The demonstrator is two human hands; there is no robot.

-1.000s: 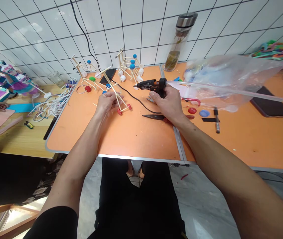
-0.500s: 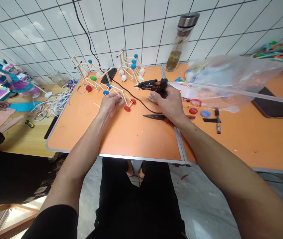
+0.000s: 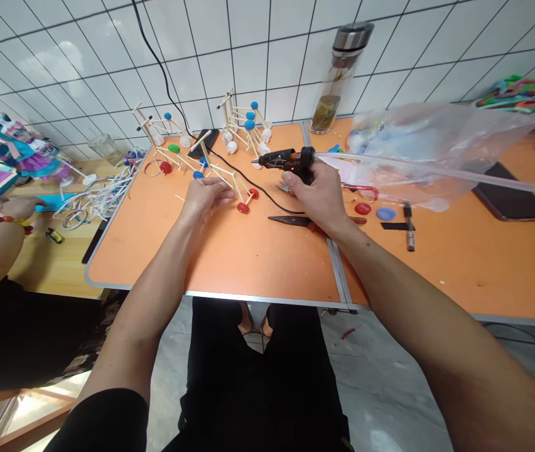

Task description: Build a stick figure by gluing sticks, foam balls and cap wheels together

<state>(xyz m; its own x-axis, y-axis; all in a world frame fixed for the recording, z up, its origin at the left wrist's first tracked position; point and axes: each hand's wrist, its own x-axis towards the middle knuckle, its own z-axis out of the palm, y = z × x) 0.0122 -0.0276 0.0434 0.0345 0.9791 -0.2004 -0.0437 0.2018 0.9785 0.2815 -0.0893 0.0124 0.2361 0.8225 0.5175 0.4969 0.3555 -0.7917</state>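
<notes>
My left hand [image 3: 207, 196] is closed around the lower side of a small wooden-stick car [image 3: 223, 169], fingers partly hidden. The car has red bottle-cap wheels [image 3: 243, 208] at its right end and blue cap wheels [image 3: 198, 175] at its left, with one stick rising upright. My right hand [image 3: 323, 193] grips a black hot glue gun [image 3: 279, 159], nozzle pointing left and apart from the car. A long clear glue stick [image 3: 427, 169] juts from the gun's back. Below my right hand lies a pair of scissors [image 3: 291, 221], its handle partly covered.
More stick cars [image 3: 173, 149] stand behind, near the tiled wall. A black cord [image 3: 258, 185] crosses the table. Rightward are a tea bottle [image 3: 328, 113], plastic bag [image 3: 437, 141], phone [image 3: 515, 204], red cap [image 3: 362, 208] and marker [image 3: 409, 238]. Another person's hands [image 3: 17, 207] work at left.
The stick car in my left hand has shifted slightly right. The glue gun stays nearly where it was. At the left, the other person's arms have moved further into view.
</notes>
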